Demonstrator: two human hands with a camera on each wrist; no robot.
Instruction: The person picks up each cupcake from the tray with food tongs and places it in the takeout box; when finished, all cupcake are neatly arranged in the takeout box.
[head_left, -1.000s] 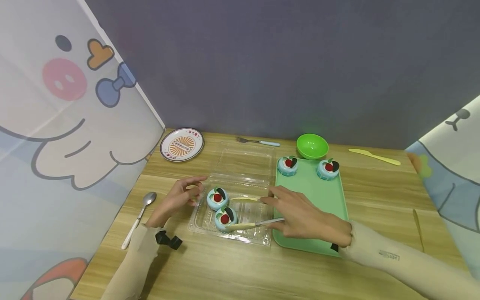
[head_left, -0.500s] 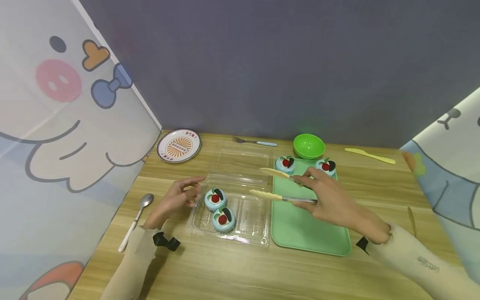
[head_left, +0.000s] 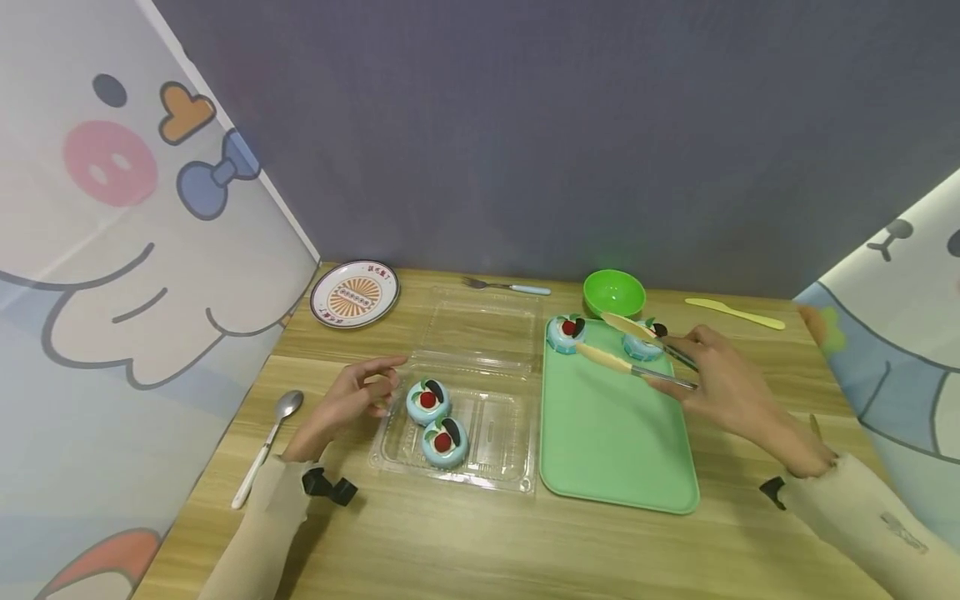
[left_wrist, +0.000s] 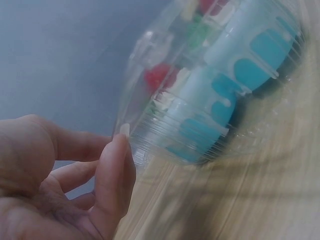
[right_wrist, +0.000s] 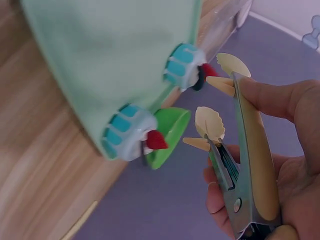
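My left hand [head_left: 352, 400] pinches the left edge of an open clear plastic clamshell box [head_left: 487, 482]; in the left wrist view thumb and finger meet at its rim. Two light-blue toy cakes with red berries, a front cake [head_left: 444, 446] and a rear cake [head_left: 426, 404], sit in the box's left half. My right hand [head_left: 723, 383] grips metal tongs [right_wrist: 257, 165] with cream-coloured tips, spread apart over the far end of a green tray [head_left: 615, 450]. A left cake [head_left: 561, 333] and a right cake [head_left: 637, 348], partly covered by the tongs, stand there.
Along the back lie a patterned plate [head_left: 355, 293], a fork [head_left: 506, 287], a green bowl [head_left: 614, 292] and a yellow knife [head_left: 735, 313]. A spoon [head_left: 268, 446] lies left of my left hand. A dark wall [head_left: 525, 142] rises behind the table.
My right hand has carried the tongs from above the plastic box rightward and back to the cakes on the tray; the tips moved off the box's front cake. The left hand stayed.
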